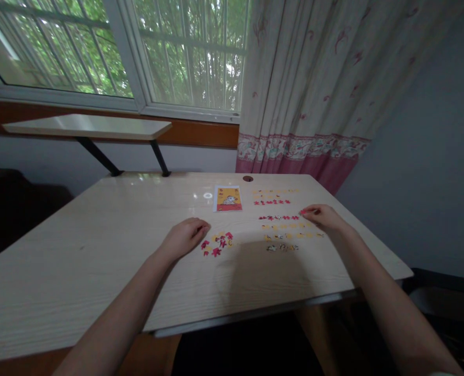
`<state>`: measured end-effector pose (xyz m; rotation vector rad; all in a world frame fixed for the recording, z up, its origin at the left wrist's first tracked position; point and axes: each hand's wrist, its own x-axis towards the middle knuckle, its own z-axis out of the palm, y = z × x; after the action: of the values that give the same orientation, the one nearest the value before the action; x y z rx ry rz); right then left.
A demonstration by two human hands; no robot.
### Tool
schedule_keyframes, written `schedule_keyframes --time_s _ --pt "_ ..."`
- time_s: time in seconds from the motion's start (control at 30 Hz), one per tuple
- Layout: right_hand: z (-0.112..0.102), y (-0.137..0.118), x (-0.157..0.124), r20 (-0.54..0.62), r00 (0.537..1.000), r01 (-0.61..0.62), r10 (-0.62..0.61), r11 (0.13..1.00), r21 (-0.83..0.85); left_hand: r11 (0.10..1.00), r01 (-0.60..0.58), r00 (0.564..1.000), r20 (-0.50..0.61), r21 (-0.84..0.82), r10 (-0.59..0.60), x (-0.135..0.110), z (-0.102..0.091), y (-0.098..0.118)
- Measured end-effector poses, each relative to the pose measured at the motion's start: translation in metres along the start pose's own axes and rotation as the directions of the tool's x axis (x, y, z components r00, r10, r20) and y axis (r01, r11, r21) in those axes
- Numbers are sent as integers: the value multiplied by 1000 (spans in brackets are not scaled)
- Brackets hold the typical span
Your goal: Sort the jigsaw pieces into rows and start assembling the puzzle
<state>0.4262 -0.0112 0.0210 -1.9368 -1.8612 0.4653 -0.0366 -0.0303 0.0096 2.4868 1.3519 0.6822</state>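
My left hand [185, 236] rests on the pale wooden table [99, 250] with its fingers curled, right beside a small heap of red and yellow puzzle pieces [217, 243]. My right hand [323, 216] lies at the right end of the sorted rows of puzzle pieces [282, 219], its fingertips pinched on a red piece [303, 211]. Rows of red, yellow and white pieces run between the two hands. A small yellow and red picture card [228, 198] lies flat beyond the heap.
A round cable hole [247, 178] sits near the table's far edge. A white shelf on black brackets [87, 126] hangs under the window. A patterned curtain [314, 89] hangs at the back right. A dark seat stands at the left.
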Motion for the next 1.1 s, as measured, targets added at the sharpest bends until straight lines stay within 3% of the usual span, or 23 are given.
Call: schedule_keyframes --time_s 0.17,0.37,0.47,0.57,0.67,0.8,0.93,1.1 --pt "6 20 1 10 998 63 -63 997 -44 1000 7 1000 -19 13 -7 0 0 -1" --pt "-1 9 3 76 997 2 8 992 -129 1000 23 1000 -4 11 -23 0 -1 1" --pt "-2 -22 2 26 999 27 -23 981 -193 1000 22 1000 -8 -1 -22 0 -2 2" --pt "11 -74 -1 23 974 228 -227 956 -186 1000 19 1000 -10 -6 -19 0 -2 2" --pt "39 -134 -6 151 884 455 -442 888 -62 1000 26 1000 -1 4 -26 -1 -1 1" --pt "84 -191 -8 298 769 568 -565 818 87 999 31 999 14 29 -31 -1 -1 0" --pt "111 -207 -2 384 693 604 -610 782 153 997 36 999 15 64 -37 0 0 1" --pt "114 -202 -5 345 744 568 -573 813 125 998 20 1000 16 51 -21 1 0 4"
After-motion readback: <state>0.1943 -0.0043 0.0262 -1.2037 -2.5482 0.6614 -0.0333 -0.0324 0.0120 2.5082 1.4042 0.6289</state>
